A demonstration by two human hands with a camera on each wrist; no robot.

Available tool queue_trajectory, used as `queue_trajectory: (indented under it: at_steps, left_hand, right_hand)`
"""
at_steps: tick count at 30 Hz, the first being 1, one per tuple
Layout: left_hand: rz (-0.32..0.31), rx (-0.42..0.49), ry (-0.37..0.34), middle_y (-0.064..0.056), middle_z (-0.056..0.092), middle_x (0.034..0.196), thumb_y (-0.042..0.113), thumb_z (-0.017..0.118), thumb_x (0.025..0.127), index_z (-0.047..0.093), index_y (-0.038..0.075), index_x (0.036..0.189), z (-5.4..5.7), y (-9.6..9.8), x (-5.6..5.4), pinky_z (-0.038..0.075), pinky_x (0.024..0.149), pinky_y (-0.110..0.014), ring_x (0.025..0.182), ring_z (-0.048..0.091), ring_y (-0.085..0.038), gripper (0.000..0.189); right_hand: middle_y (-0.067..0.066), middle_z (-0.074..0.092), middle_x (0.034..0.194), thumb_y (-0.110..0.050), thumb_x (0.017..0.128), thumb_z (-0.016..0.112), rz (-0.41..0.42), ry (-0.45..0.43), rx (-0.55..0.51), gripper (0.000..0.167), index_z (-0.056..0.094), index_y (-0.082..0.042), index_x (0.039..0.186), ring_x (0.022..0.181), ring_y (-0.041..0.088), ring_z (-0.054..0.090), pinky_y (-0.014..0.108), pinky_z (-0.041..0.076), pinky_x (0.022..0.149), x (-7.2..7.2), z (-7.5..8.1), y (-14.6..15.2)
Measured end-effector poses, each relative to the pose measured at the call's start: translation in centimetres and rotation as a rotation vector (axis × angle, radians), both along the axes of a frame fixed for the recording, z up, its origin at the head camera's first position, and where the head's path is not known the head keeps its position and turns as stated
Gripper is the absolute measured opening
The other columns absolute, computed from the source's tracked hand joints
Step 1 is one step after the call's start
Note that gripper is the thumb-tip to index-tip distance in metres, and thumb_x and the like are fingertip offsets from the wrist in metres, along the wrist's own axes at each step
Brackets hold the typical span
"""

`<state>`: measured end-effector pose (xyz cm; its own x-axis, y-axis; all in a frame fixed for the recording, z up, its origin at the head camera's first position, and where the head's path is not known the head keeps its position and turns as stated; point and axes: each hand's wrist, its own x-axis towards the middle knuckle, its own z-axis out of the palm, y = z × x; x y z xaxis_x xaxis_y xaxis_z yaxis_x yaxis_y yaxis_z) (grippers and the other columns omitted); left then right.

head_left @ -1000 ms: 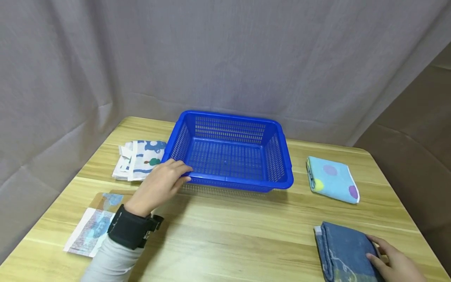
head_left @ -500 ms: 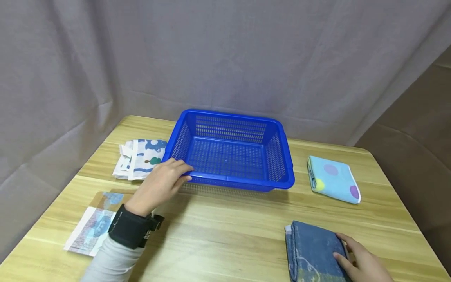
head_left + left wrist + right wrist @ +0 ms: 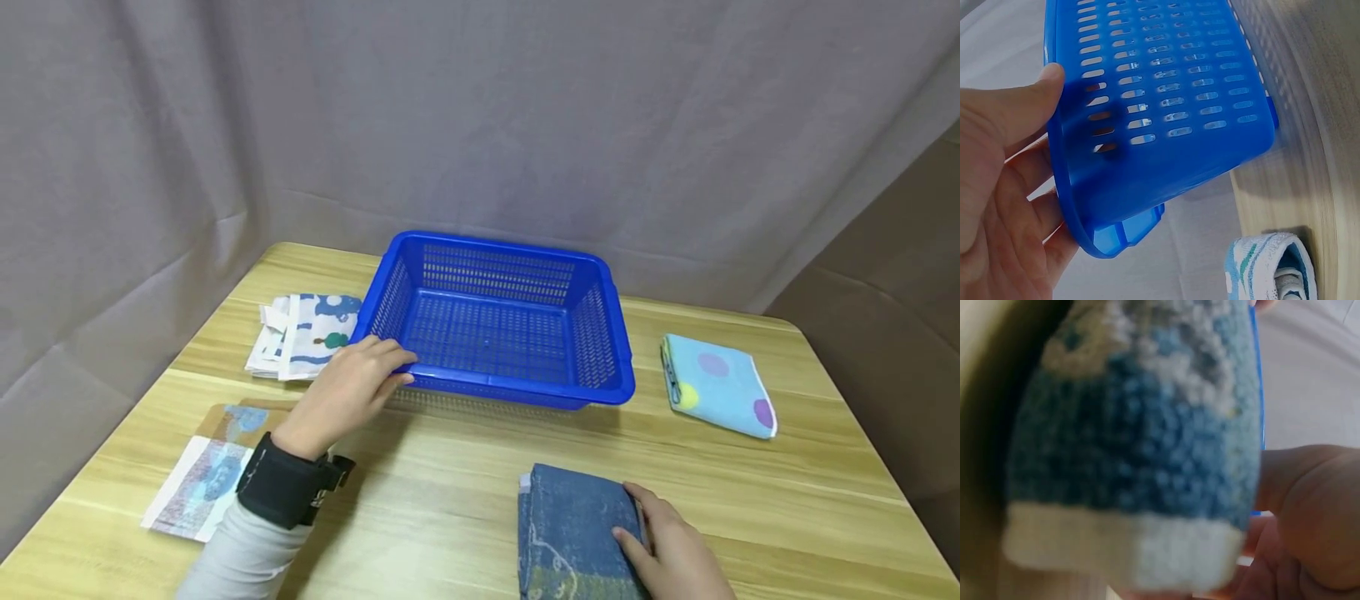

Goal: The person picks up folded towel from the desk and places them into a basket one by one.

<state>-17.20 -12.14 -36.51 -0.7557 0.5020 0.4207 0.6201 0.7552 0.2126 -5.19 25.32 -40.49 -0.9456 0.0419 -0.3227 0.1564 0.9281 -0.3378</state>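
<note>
My left hand (image 3: 351,385) grips the near left corner of a blue plastic basket (image 3: 517,385). In the left wrist view the thumb lies on the outer side of the rim and the fingers curl behind it. At the front of the table my right hand (image 3: 671,546) holds the right edge of a folded dark blue towel (image 3: 573,529), thumb on top. The right wrist view shows this towel's thick folded side and pale hem very close, with the hand behind it. The basket holds nothing.
Left of the basket lies a folded white and blue patterned towel (image 3: 311,337). Nearer, a brown, white and blue folded cloth (image 3: 206,475) is partly behind the left wrist. A light blue dotted towel (image 3: 720,383) lies at the right. Grey curtain (image 3: 480,117) hangs behind the wooden table (image 3: 435,500).
My right hand has moved left across the front of the table with the dark blue towel. The left hand keeps its grip on the basket corner.
</note>
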Motion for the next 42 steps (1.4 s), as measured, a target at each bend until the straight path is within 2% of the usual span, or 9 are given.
queue_trajectory:
  at_steps: [3, 6, 9, 13, 25, 31, 35, 38, 42]
  left_hand:
    - [0.000, -0.001, 0.002, -0.007, 0.072, 0.106, 0.022, 0.065, 0.096, 0.072, 0.006, 0.113, 0.0, 0.1, 0.0, 0.052, 0.086, -0.040, 0.099, 0.063, -0.025, 0.024]
    - [-0.001, 0.000, 0.005, -0.007, 0.072, 0.107, 0.022, 0.066, 0.096, 0.072, 0.007, 0.113, -0.1, 0.2, 0.0, 0.052, 0.086, -0.040, 0.099, 0.063, -0.025, 0.024]
    - [-0.003, 0.003, 0.006, -0.007, 0.072, 0.108, 0.021, 0.066, 0.096, 0.072, 0.006, 0.113, -0.1, 0.3, 0.0, 0.052, 0.087, -0.040, 0.100, 0.063, -0.025, 0.024]
    - [0.000, 0.002, 0.006, -0.007, 0.072, 0.108, 0.022, 0.066, 0.096, 0.072, 0.007, 0.114, -0.1, 0.3, 0.0, 0.052, 0.090, -0.041, 0.102, 0.064, -0.026, 0.024]
    - [-0.003, -0.007, 0.019, -0.008, 0.072, 0.110, 0.022, 0.066, 0.096, 0.072, 0.006, 0.114, -0.1, 0.5, 0.0, 0.051, 0.092, -0.042, 0.104, 0.064, -0.026, 0.025]
    - [0.007, 0.011, -0.011, -0.008, 0.072, 0.110, 0.021, 0.066, 0.096, 0.071, 0.007, 0.115, 0.1, 0.3, -0.1, 0.050, 0.095, -0.043, 0.105, 0.065, -0.026, 0.025]
    - [0.003, -0.001, 0.012, -0.007, 0.071, 0.112, 0.021, 0.066, 0.096, 0.070, 0.007, 0.117, 0.1, 0.4, -0.1, 0.051, 0.095, -0.046, 0.112, 0.061, -0.028, 0.026]
    - [0.005, 0.005, 0.048, -0.005, 0.068, 0.120, 0.022, 0.065, 0.096, 0.067, 0.011, 0.124, 0.3, 0.5, 0.5, 0.051, 0.091, -0.050, 0.125, 0.053, -0.030, 0.030]
    - [-0.013, 0.041, 0.119, -0.002, 0.068, 0.119, 0.022, 0.064, 0.097, 0.068, 0.015, 0.122, 0.8, 0.9, 2.3, 0.054, 0.088, -0.047, 0.123, 0.054, -0.027, 0.027]
  right_hand:
    - [0.008, 0.058, 0.087, -0.031, 0.092, 0.071, -0.016, 0.000, -0.036, 0.067, 0.045, 0.004, 0.143, 0.070, 0.021, 0.056, 0.038, 0.045, 0.062, -0.1, 0.0, -2.0]
    - [0.007, 0.059, 0.089, -0.030, 0.090, 0.073, -0.032, 0.012, -0.058, 0.066, 0.047, 0.001, 0.143, 0.073, 0.021, 0.058, 0.039, 0.047, 0.064, -0.3, -0.1, -3.6]
    - [0.015, 0.066, 0.113, -0.031, 0.089, 0.074, -0.018, 0.027, -0.054, 0.065, 0.050, -0.002, 0.142, 0.095, 0.031, 0.067, 0.048, 0.054, 0.079, -0.4, -0.2, -4.8]
    - [0.021, 0.062, 0.128, -0.031, 0.088, 0.075, -0.001, 0.037, -0.066, 0.064, 0.051, -0.005, 0.141, 0.107, 0.038, 0.065, 0.052, 0.054, 0.085, -0.4, -0.2, -6.1]
    - [0.016, 0.064, 0.121, -0.030, 0.088, 0.075, 0.027, 0.083, -0.106, 0.062, 0.051, -0.006, 0.141, 0.105, 0.035, 0.066, 0.053, 0.053, 0.086, -0.5, 0.4, -9.2]
    - [0.017, 0.063, 0.126, -0.031, 0.088, 0.075, 0.028, 0.075, -0.107, 0.064, 0.050, -0.007, 0.142, 0.108, 0.036, 0.065, 0.052, 0.054, 0.085, -0.8, 0.7, -10.4]
    - [0.019, 0.061, 0.132, -0.035, 0.090, 0.073, 0.010, 0.096, -0.132, 0.064, 0.050, -0.006, 0.142, 0.114, 0.039, 0.062, 0.054, 0.052, 0.089, -0.8, 0.7, -10.6]
    - [0.012, 0.067, 0.108, -0.040, 0.093, 0.068, -0.033, 0.110, -0.194, 0.062, 0.051, -0.005, 0.142, 0.088, 0.031, 0.066, 0.042, 0.053, 0.072, -0.7, 0.4, -10.2]
    - [0.000, 0.052, 0.074, -0.042, 0.097, 0.062, -0.094, 0.137, -0.247, 0.050, 0.061, -0.004, 0.130, 0.059, 0.014, 0.044, 0.029, 0.036, 0.056, -0.6, 0.2, -9.4]
